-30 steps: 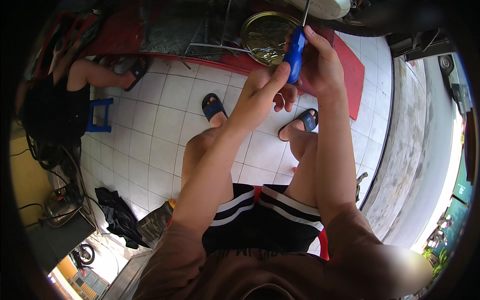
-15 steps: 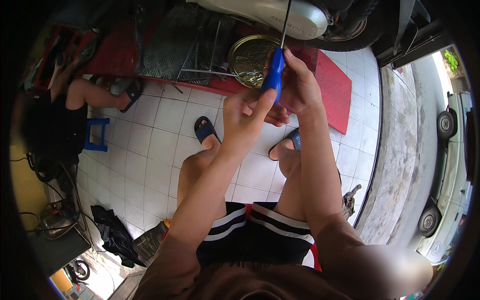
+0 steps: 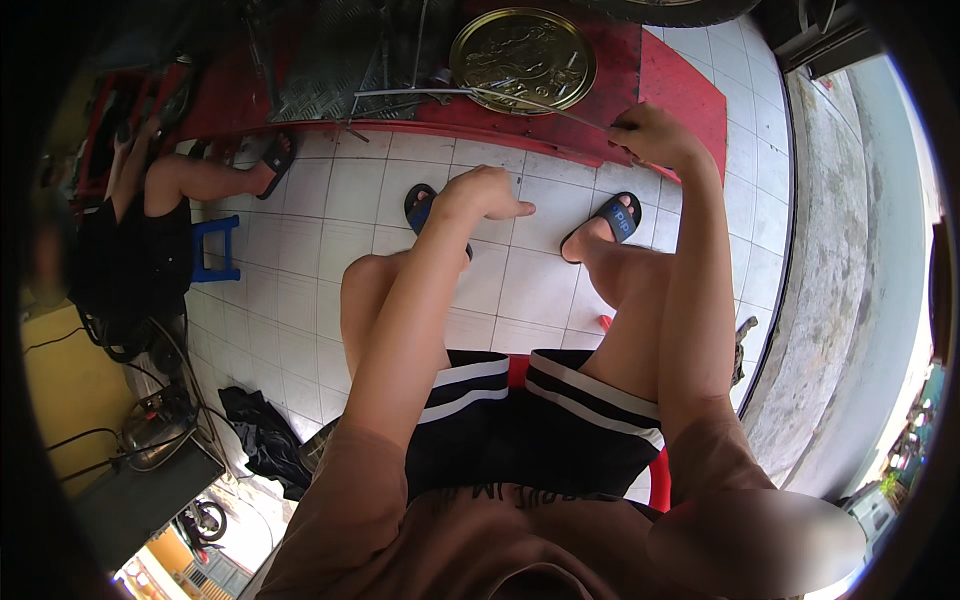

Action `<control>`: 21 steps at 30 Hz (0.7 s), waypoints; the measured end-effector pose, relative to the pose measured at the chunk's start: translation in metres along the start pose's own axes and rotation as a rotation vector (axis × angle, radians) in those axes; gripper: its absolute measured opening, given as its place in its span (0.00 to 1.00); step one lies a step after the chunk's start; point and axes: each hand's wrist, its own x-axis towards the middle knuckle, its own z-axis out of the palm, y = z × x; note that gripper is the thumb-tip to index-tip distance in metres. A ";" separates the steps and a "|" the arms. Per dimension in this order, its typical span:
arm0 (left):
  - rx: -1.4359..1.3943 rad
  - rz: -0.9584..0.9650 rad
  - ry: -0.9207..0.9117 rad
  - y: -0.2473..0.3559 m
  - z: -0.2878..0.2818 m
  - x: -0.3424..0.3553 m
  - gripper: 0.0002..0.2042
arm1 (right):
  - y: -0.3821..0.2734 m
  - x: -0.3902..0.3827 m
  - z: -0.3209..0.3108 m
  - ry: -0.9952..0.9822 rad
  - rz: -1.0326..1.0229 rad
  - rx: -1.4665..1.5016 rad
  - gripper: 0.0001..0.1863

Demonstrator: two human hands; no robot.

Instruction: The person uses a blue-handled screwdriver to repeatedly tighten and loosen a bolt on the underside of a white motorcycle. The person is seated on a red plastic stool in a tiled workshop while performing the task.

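Screwdriver (image 3: 585, 120) across near edge of tray (image 3: 523, 42)

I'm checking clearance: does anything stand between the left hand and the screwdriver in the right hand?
Nothing visible between the left hand and the screwdriver in the right hand; white floor tiles and the red platform lie below.

the upper left is dim, the right edge is almost white (from daylight), lower right is blurred, and floor tiles (image 3: 355, 195) bend.
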 end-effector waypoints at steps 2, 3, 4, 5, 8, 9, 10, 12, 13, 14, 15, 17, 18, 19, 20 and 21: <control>-0.260 0.048 0.184 0.006 0.003 0.044 0.25 | 0.012 0.016 0.008 0.164 0.061 -0.183 0.20; -0.379 0.086 0.351 0.006 0.011 0.065 0.21 | 0.011 0.021 0.008 0.174 0.077 -0.156 0.20; -0.493 0.124 0.527 0.005 0.012 0.082 0.17 | 0.009 0.028 0.005 0.189 0.090 -0.130 0.21; -0.450 0.120 0.603 0.007 0.009 0.094 0.15 | 0.011 0.030 0.004 0.202 0.120 -0.103 0.21; -0.319 0.109 0.764 0.005 -0.002 0.116 0.10 | -0.009 0.012 -0.017 0.074 0.118 0.091 0.21; -0.283 0.123 0.771 0.004 -0.006 0.123 0.09 | -0.005 0.010 -0.014 0.160 0.099 0.104 0.19; -0.247 0.138 0.778 0.006 -0.009 0.129 0.09 | -0.001 0.009 -0.011 0.246 0.080 0.117 0.18; -0.198 0.230 0.826 0.010 -0.016 0.145 0.08 | 0.006 0.012 -0.014 0.318 0.082 0.132 0.17; -0.173 0.277 0.849 0.011 -0.019 0.153 0.08 | 0.009 0.014 -0.018 0.300 0.111 0.138 0.18; -0.172 0.277 0.852 0.015 -0.022 0.160 0.08 | 0.011 0.014 -0.021 0.280 0.141 0.142 0.19; -0.171 0.277 0.854 0.018 -0.025 0.167 0.08 | 0.012 0.014 -0.023 0.272 0.155 0.167 0.19; -0.155 0.282 0.857 0.025 -0.026 0.177 0.08 | 0.015 0.010 -0.027 0.254 0.190 0.216 0.18; -0.140 0.287 0.857 0.026 -0.026 0.180 0.08 | 0.015 0.008 -0.028 0.265 0.183 0.217 0.18; -0.126 0.292 0.857 0.026 -0.026 0.182 0.08 | 0.015 0.005 -0.030 0.275 0.175 0.218 0.18; -0.126 0.300 0.868 0.025 -0.026 0.185 0.07 | 0.014 0.004 -0.032 0.287 0.163 0.221 0.18; -0.155 0.294 0.870 0.023 -0.025 0.188 0.07 | 0.014 0.004 -0.033 0.289 0.168 0.225 0.18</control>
